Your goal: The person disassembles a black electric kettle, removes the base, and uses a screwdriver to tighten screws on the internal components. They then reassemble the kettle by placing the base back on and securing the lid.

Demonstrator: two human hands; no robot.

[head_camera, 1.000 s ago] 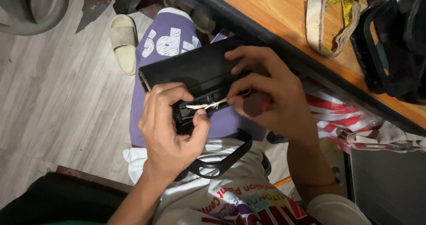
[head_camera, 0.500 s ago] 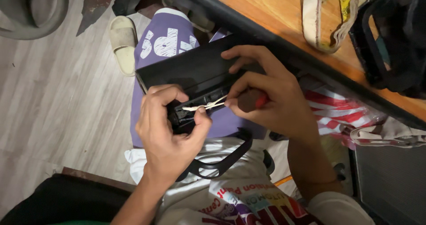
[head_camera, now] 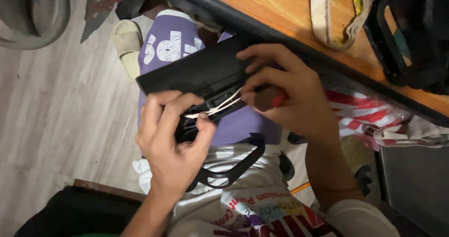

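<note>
The long flat black plastic device (head_camera: 201,73) lies across the person's lap in the middle of the view, over the purple shorts with white print (head_camera: 170,45). It runs from about 9 o'clock up toward 2 o'clock, and its far end goes under the dark edge of the orange wooden table (head_camera: 290,12).

The left hand (head_camera: 173,148) is at 6 o'clock from the device. Its fingers are curled tight around the near black end part of the device, and the thumb and forefinger pinch one end of a thin pale ribbon-like cable (head_camera: 217,108). So this hand is closed, on the device and the cable together.

The right hand (head_camera: 290,96) is at 3 o'clock from the cable. Its fingers lie bent over the upper edge of the device, and a small tool with a red handle (head_camera: 276,99) is clamped in the fist, only a little of the red showing. The other end of the cable touches these fingertips.

A black curved strap (head_camera: 234,169) hangs below the device at 5 o'clock, over the white printed shirt (head_camera: 262,209). On the table, at 1 o'clock, lies a cream webbing band with yellow (head_camera: 341,21), and beside it at 2 o'clock a black frame-shaped object (head_camera: 397,45). A pale slipper (head_camera: 126,40) stands on the grey wooden floor (head_camera: 56,124) at 10 o'clock.
</note>
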